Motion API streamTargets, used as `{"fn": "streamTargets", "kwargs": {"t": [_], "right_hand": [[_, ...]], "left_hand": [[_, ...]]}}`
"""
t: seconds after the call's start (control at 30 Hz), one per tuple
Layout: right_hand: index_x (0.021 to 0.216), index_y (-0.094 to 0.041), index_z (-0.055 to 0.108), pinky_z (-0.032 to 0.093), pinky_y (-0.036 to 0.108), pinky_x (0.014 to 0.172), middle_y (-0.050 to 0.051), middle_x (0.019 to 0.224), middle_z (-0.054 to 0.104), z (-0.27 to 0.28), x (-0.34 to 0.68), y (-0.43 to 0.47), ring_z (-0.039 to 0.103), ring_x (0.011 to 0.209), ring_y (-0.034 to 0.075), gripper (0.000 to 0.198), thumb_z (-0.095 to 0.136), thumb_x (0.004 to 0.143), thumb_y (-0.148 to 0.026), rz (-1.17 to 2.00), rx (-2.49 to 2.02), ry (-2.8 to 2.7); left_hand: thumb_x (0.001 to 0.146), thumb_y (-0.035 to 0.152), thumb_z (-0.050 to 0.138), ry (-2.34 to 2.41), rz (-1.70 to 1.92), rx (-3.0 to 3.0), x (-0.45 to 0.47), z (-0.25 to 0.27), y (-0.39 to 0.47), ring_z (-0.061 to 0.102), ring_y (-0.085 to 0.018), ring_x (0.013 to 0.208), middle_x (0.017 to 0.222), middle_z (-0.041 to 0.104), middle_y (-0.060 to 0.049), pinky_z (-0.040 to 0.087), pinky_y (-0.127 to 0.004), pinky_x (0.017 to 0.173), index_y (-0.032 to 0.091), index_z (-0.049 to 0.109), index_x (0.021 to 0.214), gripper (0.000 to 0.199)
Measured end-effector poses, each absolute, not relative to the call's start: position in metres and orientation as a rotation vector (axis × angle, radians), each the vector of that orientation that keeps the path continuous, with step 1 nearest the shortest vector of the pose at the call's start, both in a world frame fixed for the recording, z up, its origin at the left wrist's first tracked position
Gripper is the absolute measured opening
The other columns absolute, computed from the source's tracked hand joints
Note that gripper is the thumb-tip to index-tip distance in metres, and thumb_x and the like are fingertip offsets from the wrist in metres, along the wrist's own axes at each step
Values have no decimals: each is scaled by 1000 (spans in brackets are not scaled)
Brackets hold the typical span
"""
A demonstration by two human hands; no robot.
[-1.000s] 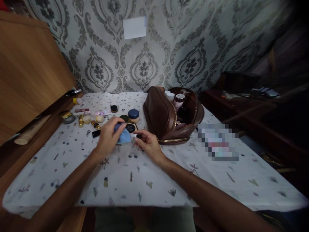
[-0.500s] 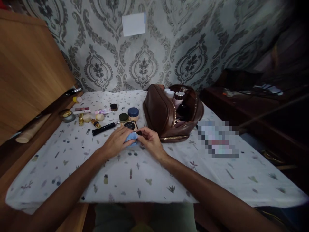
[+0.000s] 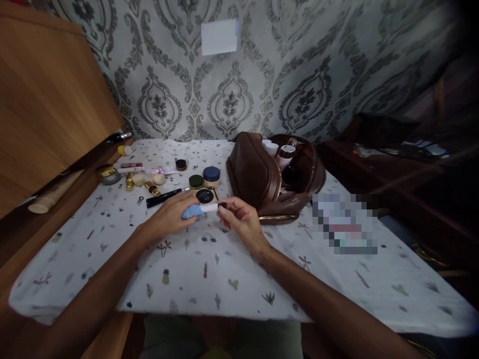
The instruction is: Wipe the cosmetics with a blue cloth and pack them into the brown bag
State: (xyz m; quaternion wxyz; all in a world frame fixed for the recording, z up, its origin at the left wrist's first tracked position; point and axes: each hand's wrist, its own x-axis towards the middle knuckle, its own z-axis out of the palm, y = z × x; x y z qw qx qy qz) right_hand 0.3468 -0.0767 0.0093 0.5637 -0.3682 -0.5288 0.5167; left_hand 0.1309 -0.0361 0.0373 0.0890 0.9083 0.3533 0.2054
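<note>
My left hand (image 3: pixel 172 215) is closed around a light blue cloth (image 3: pixel 191 212). A small white tube (image 3: pixel 209 208) sticks out of the cloth to the right. My right hand (image 3: pixel 244 223) pinches the tube's dark end between thumb and fingers. The tube lies level between both hands, just above the table. Right behind it is a square compact with a round black label (image 3: pixel 204 196). A black pen-like cosmetic tube (image 3: pixel 164 197) lies behind my left hand. To the right of these, behind my right hand, stands an open brown toiletry bag (image 3: pixel 250 172) holding several bottles.
Jars with green (image 3: pixel 196 180) and blue (image 3: pixel 211 173) lids stand behind the compact. Several small cosmetics, including a gold-lidded jar (image 3: pixel 108 174), are at the left by a wooden cabinet (image 3: pixel 56 99). A blurred-out flat object (image 3: pixel 344 224) lies at the right on the patterned tablecloth (image 3: pixel 239 299).
The white tube now shows between my hands, which are farther apart. My left hand has shifted slightly left with the cloth. The camera view has turned a little left.
</note>
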Motion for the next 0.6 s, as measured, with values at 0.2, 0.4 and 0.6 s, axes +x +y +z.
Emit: {"fn": "streamTargets", "kwargs": {"t": [0.2, 0.4, 0.6], "right_hand": [[80, -19, 60, 34, 21, 46, -5, 60, 53, 6, 347, -77, 40, 49, 8, 34, 69, 83, -52, 1134, -967, -1253], [102, -22, 60, 46, 26, 66, -1, 79, 57, 3, 350, -81, 55, 72, 14, 25, 63, 90, -44, 910, -953, -1450], [99, -22, 61, 44, 27, 65, 0, 79, 56, 4, 353, -81, 55, 70, 14, 22, 57, 93, -43, 838, -994, -1558]], "left_hand": [[87, 19, 54, 979, 615, 2780, 131, 34, -39, 61, -25, 105, 109, 67, -9, 51, -37, 91, 19, 64, 109, 24], [88, 20, 55, 898, 674, 2661, 127, 38, -37, 61, -24, 111, 112, 69, -5, 50, -37, 96, 23, 65, 109, 23], [84, 19, 57, 964, 716, 2673, 126, 37, -35, 62, -24, 109, 109, 70, -5, 51, -38, 94, 23, 66, 103, 22]]}}
